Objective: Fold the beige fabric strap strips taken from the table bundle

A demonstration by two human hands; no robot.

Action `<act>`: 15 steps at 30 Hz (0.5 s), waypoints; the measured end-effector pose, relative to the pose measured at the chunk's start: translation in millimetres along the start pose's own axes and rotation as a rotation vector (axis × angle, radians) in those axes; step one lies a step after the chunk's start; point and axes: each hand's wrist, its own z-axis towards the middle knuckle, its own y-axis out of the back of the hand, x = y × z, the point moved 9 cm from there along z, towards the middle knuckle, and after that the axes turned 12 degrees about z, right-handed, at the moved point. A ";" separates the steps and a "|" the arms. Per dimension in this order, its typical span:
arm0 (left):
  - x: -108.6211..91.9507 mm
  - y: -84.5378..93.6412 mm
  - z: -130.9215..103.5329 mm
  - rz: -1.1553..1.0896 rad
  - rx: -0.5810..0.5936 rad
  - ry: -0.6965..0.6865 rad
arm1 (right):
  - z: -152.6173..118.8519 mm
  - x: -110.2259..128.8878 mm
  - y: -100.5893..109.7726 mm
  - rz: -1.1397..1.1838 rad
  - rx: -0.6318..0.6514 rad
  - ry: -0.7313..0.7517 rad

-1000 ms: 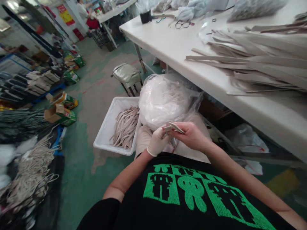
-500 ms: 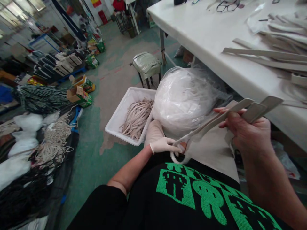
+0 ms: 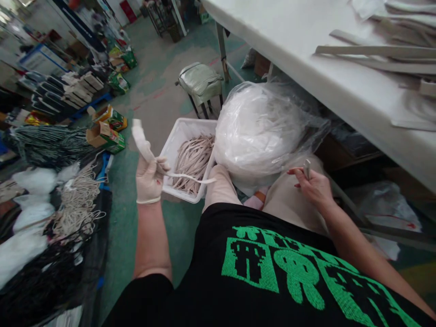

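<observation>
My left hand (image 3: 149, 177), in a pale glove, is closed on a whitish strip (image 3: 140, 140) that sticks up past the fingers, with a thin tail trailing right. It is raised just left of a white bin (image 3: 170, 143) of beige strips (image 3: 193, 159). My bare right hand (image 3: 315, 185) is closed over my thigh, around a small narrow greyish item (image 3: 307, 169), mostly hidden by the fingers. Between my knees and the table stands a big clear bag (image 3: 260, 131) with white contents.
A white table (image 3: 289, 41) with flat strips (image 3: 374, 51) runs along the upper right. Beyond the bin is a covered stool (image 3: 200, 84). Cord bundles (image 3: 80, 195), plastic bags (image 3: 32, 213) and open cartons (image 3: 105, 136) lie at the left.
My left hand has swung from my lap out to the left with a strip. My right hand has dropped lower, and the long flat strips it held are no longer visible in it.
</observation>
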 end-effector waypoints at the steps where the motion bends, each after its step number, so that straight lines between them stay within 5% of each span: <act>1: -8.2 8.4 13.9 0.081 -0.041 -0.048 | -2.1 -5.1 1.2 -0.094 -0.002 0.017; 5: -17.2 23.5 72.8 0.422 -0.124 -0.198 | -10.5 -11.4 4.2 -0.275 -0.042 0.080; 9: 24.1 14.8 122.9 1.073 -0.069 -0.086 | -12.5 -7.9 1.0 -0.254 -0.062 0.121; 12: 58.5 -13.1 132.8 1.451 0.004 -0.066 | -11.4 -5.4 2.7 -0.222 -0.082 0.148; 15: 85.8 -71.2 123.3 1.378 0.109 -0.183 | -10.5 -6.2 5.1 -0.220 -0.093 0.172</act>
